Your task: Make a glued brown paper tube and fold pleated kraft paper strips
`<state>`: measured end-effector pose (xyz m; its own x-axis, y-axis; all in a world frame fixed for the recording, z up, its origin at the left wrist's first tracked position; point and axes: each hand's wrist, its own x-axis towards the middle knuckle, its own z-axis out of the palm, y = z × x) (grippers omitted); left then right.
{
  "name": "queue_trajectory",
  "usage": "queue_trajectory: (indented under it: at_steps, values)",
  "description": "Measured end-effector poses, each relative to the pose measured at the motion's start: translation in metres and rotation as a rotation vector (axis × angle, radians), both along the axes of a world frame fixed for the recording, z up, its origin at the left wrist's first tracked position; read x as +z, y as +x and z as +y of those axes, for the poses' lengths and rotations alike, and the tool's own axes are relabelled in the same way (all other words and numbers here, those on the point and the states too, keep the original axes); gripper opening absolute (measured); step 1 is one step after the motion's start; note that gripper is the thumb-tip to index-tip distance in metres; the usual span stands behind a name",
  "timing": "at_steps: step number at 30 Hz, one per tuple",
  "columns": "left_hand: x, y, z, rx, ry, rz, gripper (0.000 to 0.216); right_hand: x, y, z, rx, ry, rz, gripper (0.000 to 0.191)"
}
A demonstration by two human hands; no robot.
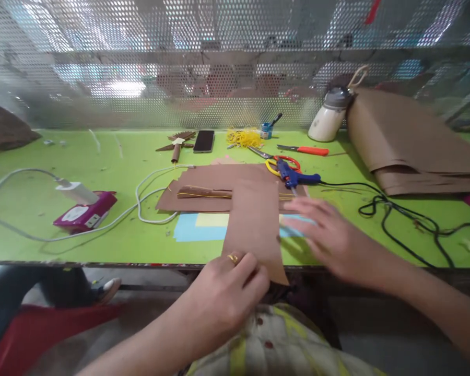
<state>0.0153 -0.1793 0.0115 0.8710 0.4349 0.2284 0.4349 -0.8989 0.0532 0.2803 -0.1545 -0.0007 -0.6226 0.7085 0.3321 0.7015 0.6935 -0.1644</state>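
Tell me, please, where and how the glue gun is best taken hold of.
The blue handle looks best, approached from the right with the right hand. The handle sticks out rightward, away from the loops of the scissors beside the body of the glue gun. The nozzle points toward the person, so keep fingers off it.

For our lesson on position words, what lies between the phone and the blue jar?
In the head view, a tangle of yellow strips lies between the phone and the blue jar.
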Motion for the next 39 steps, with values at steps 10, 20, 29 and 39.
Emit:
queue_trajectory:
  at_steps: [10, 20, 29, 39]
  values:
    - [0.007, 0.018, 0.014, 0.163, -0.428, -0.198, 0.041, -0.031, -0.015, -0.029, 0.062, -0.247, 0.526, 0.028]
    - [-0.018, -0.005, 0.031, 0.609, -0.717, -0.478, 0.029, -0.022, -0.02, -0.015, -0.227, -0.563, 0.587, 0.033]
    - [-0.02, 0.009, 0.061, 0.697, -0.654, -0.383, 0.02, -0.02, -0.029, 0.023, -0.465, -0.571, 0.456, 0.032]
    - [-0.02, 0.014, 0.055, 0.787, -0.376, -0.085, 0.023, -0.026, -0.033, 0.022, -0.58, -0.415, 0.355, 0.01]
